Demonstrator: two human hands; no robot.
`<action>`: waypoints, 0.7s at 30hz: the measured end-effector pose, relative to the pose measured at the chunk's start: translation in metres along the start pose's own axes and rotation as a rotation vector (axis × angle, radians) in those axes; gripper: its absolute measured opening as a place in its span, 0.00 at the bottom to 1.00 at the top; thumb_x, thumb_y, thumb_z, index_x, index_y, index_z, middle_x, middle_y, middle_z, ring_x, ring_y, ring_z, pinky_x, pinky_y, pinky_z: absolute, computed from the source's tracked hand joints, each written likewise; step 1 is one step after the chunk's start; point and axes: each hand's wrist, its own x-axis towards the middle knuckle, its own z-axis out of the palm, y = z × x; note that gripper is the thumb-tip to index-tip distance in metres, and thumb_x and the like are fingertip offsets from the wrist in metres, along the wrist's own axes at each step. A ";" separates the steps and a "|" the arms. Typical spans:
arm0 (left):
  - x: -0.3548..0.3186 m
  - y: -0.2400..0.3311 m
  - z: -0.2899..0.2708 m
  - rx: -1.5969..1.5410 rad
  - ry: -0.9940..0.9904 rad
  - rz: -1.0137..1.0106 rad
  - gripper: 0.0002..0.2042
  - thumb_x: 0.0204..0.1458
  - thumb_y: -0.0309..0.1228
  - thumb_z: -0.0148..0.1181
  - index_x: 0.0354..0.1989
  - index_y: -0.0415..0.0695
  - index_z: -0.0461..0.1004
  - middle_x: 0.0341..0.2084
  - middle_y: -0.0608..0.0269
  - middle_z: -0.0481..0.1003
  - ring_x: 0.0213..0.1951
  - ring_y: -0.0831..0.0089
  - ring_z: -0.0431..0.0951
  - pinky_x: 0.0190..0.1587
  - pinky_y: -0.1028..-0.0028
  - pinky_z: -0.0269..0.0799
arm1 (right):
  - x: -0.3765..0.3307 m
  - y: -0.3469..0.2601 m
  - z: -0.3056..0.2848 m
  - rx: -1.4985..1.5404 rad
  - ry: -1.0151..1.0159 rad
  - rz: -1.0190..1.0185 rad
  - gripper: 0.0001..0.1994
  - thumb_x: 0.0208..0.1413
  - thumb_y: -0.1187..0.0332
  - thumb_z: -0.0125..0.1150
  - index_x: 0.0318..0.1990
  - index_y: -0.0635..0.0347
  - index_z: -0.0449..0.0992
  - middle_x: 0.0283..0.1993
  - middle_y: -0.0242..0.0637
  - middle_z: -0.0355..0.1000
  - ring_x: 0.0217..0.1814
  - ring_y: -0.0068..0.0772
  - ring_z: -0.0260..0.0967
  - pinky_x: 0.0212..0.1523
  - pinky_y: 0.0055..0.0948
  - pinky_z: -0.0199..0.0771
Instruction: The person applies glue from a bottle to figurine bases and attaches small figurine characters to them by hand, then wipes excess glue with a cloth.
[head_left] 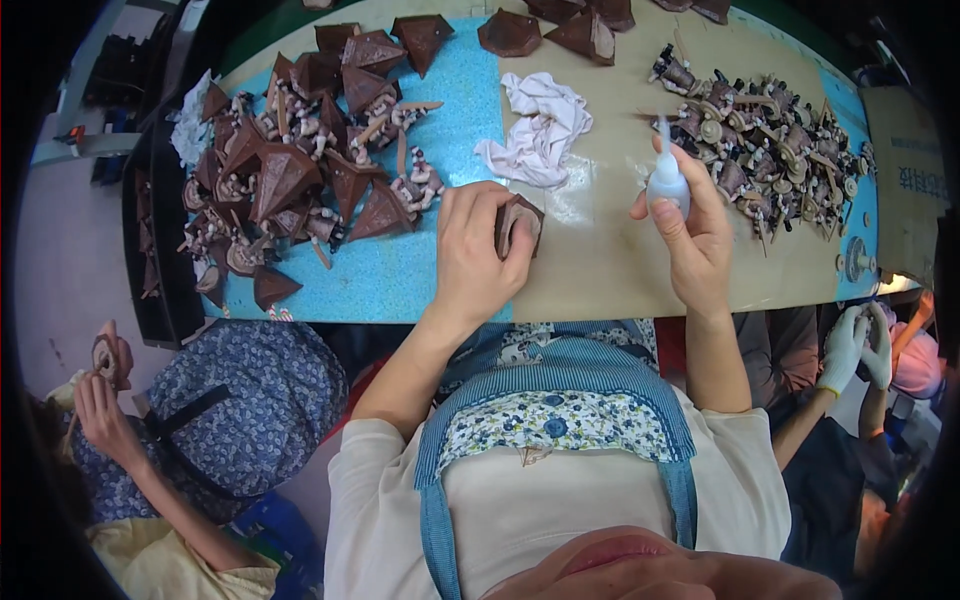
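Observation:
My left hand (472, 245) is closed on a brown angular piece (532, 212) with a paler tan face, held over the near part of the table. In my right hand (698, 250) is a small pale squeeze bottle (667, 186), its thin nozzle pointing up and the fingers wrapped round its body. The bottle is apart from the brown piece. Beyond both hands a crumpled white cloth (540, 128) lies on the table (590, 265).
Brown pointed pieces (285, 180) are heaped with small figurines on a blue mat (458, 110) at left. Another figurine heap (760, 140) lies at right. More brown pieces (510, 34) sit along the far side. A co-worker's hand (105, 415) is at left, gloved hands (845, 345) at right.

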 end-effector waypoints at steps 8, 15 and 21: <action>0.003 0.032 -0.028 -1.049 -0.243 -0.344 0.31 0.42 0.28 0.69 0.54 0.37 0.59 0.40 0.63 0.70 0.44 0.76 0.71 0.48 0.74 0.68 | -0.004 -0.043 -0.002 -0.068 -0.078 0.095 0.17 0.51 0.75 0.63 0.48 0.69 0.70 0.45 0.39 0.72 0.42 0.28 0.69 0.41 0.27 0.70; 0.002 0.040 -0.030 -1.111 -0.276 -0.438 0.32 0.38 0.27 0.72 0.52 0.39 0.59 0.41 0.62 0.70 0.45 0.77 0.71 0.49 0.75 0.67 | 0.007 -0.079 0.006 -0.482 -0.265 -0.304 0.16 0.40 0.77 0.68 0.39 0.70 0.74 0.36 0.46 0.74 0.32 0.41 0.71 0.32 0.30 0.69; 0.001 0.042 -0.026 -1.151 -0.250 -0.451 0.33 0.37 0.28 0.73 0.52 0.40 0.60 0.41 0.62 0.70 0.45 0.77 0.71 0.49 0.75 0.67 | 0.011 -0.094 0.013 -0.650 -0.345 -0.410 0.17 0.37 0.79 0.68 0.38 0.69 0.74 0.33 0.47 0.74 0.28 0.41 0.69 0.29 0.31 0.67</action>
